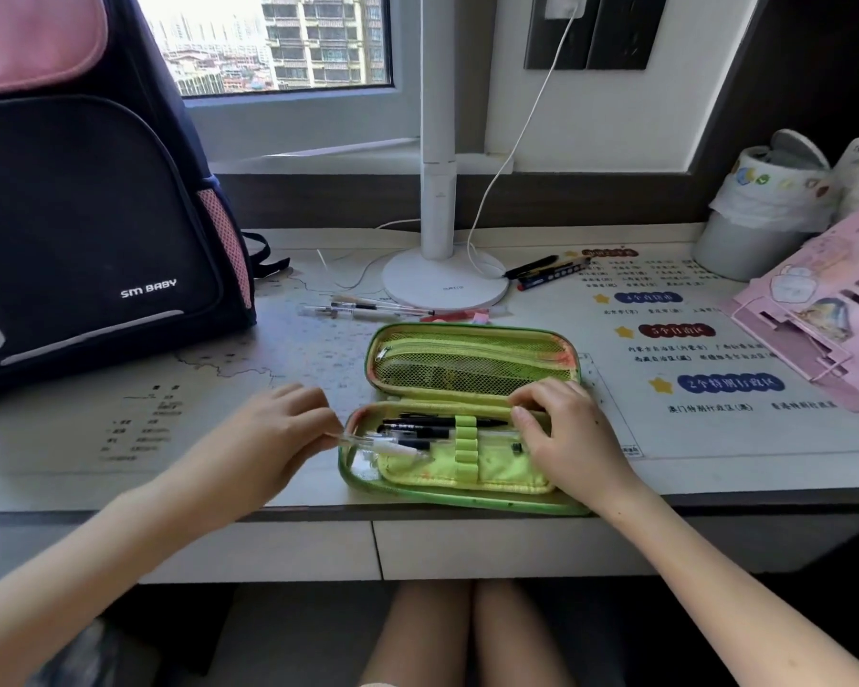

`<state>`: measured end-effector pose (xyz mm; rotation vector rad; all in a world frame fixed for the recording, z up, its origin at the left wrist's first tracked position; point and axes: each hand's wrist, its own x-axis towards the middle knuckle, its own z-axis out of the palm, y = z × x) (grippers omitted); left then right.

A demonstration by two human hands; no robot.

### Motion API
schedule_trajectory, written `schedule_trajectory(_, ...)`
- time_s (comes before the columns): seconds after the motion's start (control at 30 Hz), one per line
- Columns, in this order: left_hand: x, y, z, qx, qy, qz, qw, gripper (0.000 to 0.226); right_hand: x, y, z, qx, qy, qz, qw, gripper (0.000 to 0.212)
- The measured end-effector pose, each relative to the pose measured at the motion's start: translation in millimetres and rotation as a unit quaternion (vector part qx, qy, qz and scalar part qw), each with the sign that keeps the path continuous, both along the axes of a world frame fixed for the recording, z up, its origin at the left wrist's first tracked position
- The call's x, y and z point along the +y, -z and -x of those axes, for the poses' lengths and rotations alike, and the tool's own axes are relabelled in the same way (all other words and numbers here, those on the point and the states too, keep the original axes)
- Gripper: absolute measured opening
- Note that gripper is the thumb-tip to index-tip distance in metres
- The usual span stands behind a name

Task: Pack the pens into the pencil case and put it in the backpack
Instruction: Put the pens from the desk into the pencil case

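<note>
A green pencil case (467, 468) lies open at the desk's front edge, its mesh lid (472, 361) folded back. Two black pens (427, 426) sit under its elastic loops. My left hand (274, 433) pinches the end of a clear pen (383, 446) whose body lies in the case. My right hand (561, 433) rests on the case's right side, fingers curled over the inner flap. More loose pens (363, 309) lie beside the lamp base, and others (549, 272) lie to its right. The dark backpack (95, 230) with pink trim stands at the left.
A white desk lamp (440, 285) stands behind the case with a white cable (512, 156) running to the wall socket. A small bin (755, 215) and a pink stand (824, 309) fill the right. The desk mat (705, 428) covers the surface.
</note>
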<state>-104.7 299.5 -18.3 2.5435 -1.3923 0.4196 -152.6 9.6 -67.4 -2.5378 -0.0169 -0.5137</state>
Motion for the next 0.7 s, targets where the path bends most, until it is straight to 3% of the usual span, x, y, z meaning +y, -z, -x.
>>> schedule_trajectory(0.23, -24, 13, 4, -0.029, 0.023, 0.003, 0.999, 0.037, 1, 0, 1, 0.001, 0.008, 0.012, 1.0, 0.014)
schedule_trajectory(0.3, -36, 18, 7, -0.029, 0.018, 0.006, 0.999, 0.025, 1, 0, 1, 0.0, 0.009, 0.013, 1.0, 0.015)
schedule_trajectory(0.4, -46, 20, 9, -0.009, 0.023, 0.01, 1.0, 0.006, 1, 0, 1, 0.001, 0.007, 0.013, 1.0, 0.016)
schedule_trajectory(0.7, -71, 25, 1, 0.084, 0.049, 0.074, 0.992, 0.01, 1, 0, 0, 0.0, 0.005, 0.014, 1.0, 0.017)
